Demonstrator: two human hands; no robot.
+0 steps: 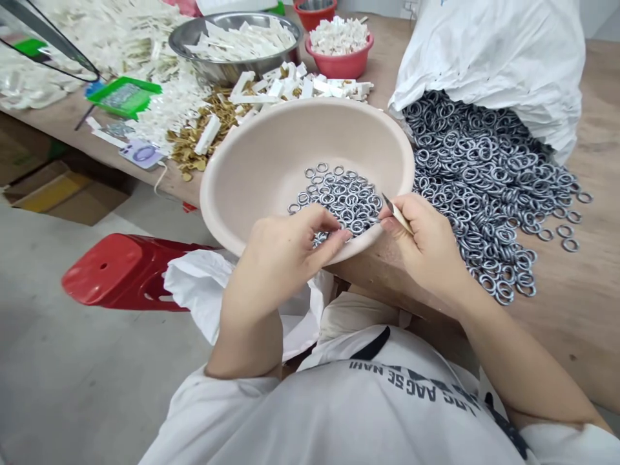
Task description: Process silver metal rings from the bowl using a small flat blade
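Note:
A beige bowl [271,161] tilts over the table's near edge and holds several grey metal rings [339,194]. My left hand [283,248] rests on the bowl's near rim, fingers pinched together on rings I can barely make out. My right hand [426,242] is closed on a thin pale blade-like tool [397,213] whose tip points toward the rings in the bowl. Both hands nearly meet above the rim.
A big heap of grey rings [489,181] spills from a white sack [498,58] on the wooden table [581,290]. Behind stand a steel basin [232,39], a red bowl [341,61] of white parts, brass pieces [194,139], a green tray [123,97]. A red stool [121,271] lies on the floor.

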